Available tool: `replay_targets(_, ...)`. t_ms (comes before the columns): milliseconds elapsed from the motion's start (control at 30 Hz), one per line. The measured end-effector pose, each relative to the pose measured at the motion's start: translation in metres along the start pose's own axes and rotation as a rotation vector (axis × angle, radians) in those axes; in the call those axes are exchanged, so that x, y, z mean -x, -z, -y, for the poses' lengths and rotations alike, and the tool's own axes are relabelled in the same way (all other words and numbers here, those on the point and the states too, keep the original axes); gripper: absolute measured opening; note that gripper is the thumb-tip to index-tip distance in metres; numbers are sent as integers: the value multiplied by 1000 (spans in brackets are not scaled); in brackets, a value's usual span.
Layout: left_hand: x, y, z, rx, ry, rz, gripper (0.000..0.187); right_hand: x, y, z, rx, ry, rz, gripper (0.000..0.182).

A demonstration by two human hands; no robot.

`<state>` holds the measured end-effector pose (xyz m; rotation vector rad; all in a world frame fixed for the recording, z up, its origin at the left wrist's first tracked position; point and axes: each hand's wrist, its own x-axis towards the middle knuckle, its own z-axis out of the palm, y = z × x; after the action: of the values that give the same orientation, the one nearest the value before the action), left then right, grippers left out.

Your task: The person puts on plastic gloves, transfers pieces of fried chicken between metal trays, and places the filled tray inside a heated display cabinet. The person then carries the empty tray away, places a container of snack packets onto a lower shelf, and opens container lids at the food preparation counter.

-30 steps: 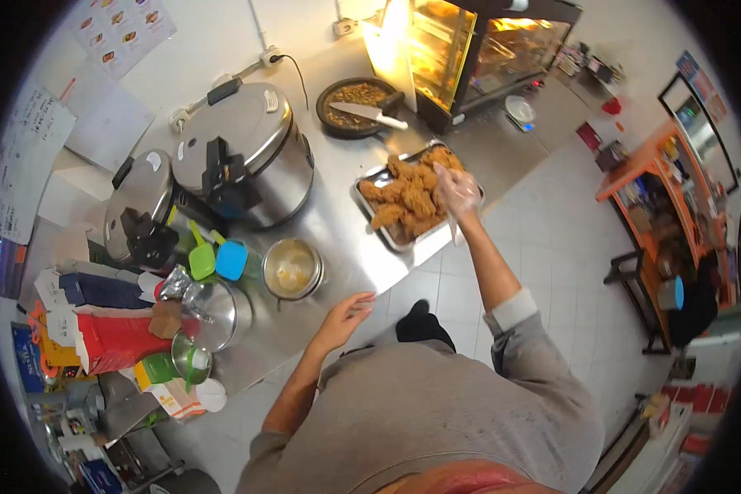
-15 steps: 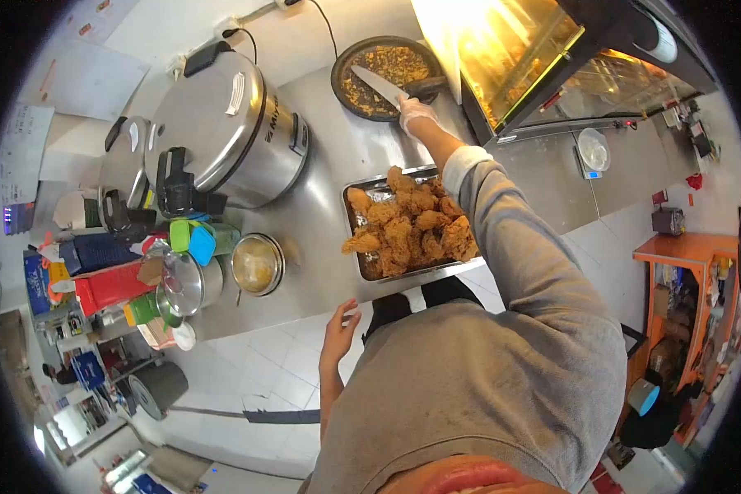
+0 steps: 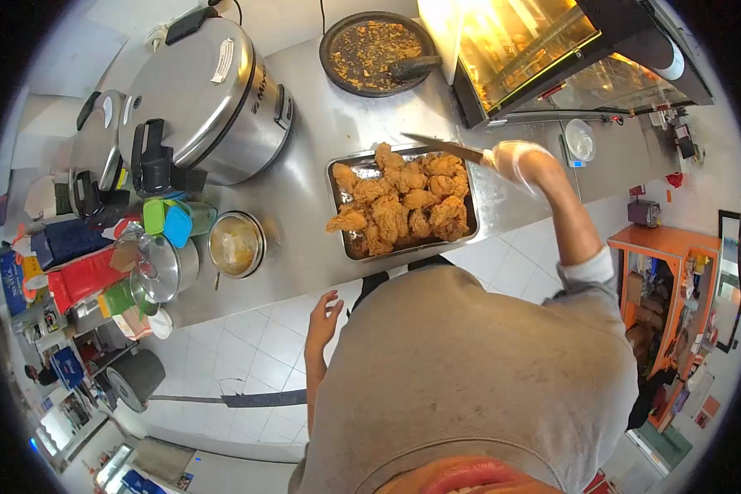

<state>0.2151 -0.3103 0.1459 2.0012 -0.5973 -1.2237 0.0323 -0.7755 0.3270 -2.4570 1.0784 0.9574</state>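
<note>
My right hand (image 3: 519, 162), in a clear glove, is closed around the handle of a long knife (image 3: 445, 146). The blade points left, over the back edge of a metal tray (image 3: 474, 216) heaped with fried chicken (image 3: 389, 216). Bare and slightly curled, my left hand (image 3: 324, 317) hangs in front of the counter with its fingers apart and nothing in it. Beyond the tray lies a dark round stone mortar (image 3: 362, 53) with crumbly brown bits and a dark pestle (image 3: 414, 67) in it.
Large steel cookers (image 3: 198, 99) stand at the left of the steel counter (image 3: 292, 198). Nearer are a round metal container (image 3: 236, 244) and stacked lidded tubs. A lit glass display case (image 3: 527, 49) is at the back right, with a small scale and bowl (image 3: 579, 142) beside it.
My right hand has moved from the mortar toward me and to the right, bringing the knife over the tray's back edge. My left hand remains low, and the view has shifted slightly.
</note>
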Motion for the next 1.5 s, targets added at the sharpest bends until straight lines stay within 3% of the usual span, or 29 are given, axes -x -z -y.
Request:
replay_targets(200,-37,23,2,-129,-66,42,40,11,-16,28,52,2,130,44)
replay_targets(233,-40,26,-5,-132,-65,39,41,4,-18,33,24,-59,140,37)
replay_targets(333,-45,27,-13,-140,-80,19,41,-4,-32,36,72,134,42,26)
replay_targets(367,-42,24,-15,-137,-89,9,41,-7,-31,38,361,235,178,31)
replay_targets(433,-36,17,-15,-138,-96,3,41,8,-31,66,451,136,186,29)
replay_targets(500,-29,7,-5,-140,-95,5,41,20,-40,76,246,-27,79,28)
replay_targets(567,-17,-6,-11,-144,-32,-15,40,-22,-111,54,243,-37,-42,29)
replay_targets(633,-5,-21,-11,-115,6,-42,39,1,-86,58,-73,-112,-126,33)
replay_targets(733,8,-42,-2,-35,23,-88,39,-35,-62,4,420,429,97,23)
replay_targets(800,16,-54,3,11,45,-108,39,-45,-35,-24,35,199,269,31)
replay_targets(833,20,-62,3,19,70,-100,39,-36,-33,-43,-199,214,216,40)
replay_targets(967,26,-86,-2,11,106,-85,40,-48,-55,-71,-420,185,262,49)
replay_targets(1133,42,-109,8,0,110,-156,42,-27,-26,-65,73,314,106,42)
replay_targets(1167,48,-113,21,7,109,-202,41,-7,-15,-61,146,263,-32,38)
replay_targets(1233,61,-120,33,27,141,-252,40,10,14,-50,70,266,-107,31)
replay_targets(1300,75,-131,70,145,112,-291,40,-54,13,-42,-130,309,-316,30)
replay_targets(1367,92,-134,37,21,228,-288,46,-122,25,-6,-352,384,-465,32)
replay_targets(1400,96,-135,37,-5,184,-243,52,-107,42,26,-699,393,-332,33)
replay_targets(1433,100,-135,26,-15,245,-211,56,-174,21,37,-512,544,-605,35)
replay_targets(1467,101,-140,38,-71,224,-243,57,-276,-11,41,-537,477,-651,38)
replay_targets(1500,105,-135,29,-60,234,-288,57,-251,-3,61,-700,355,-606,39)
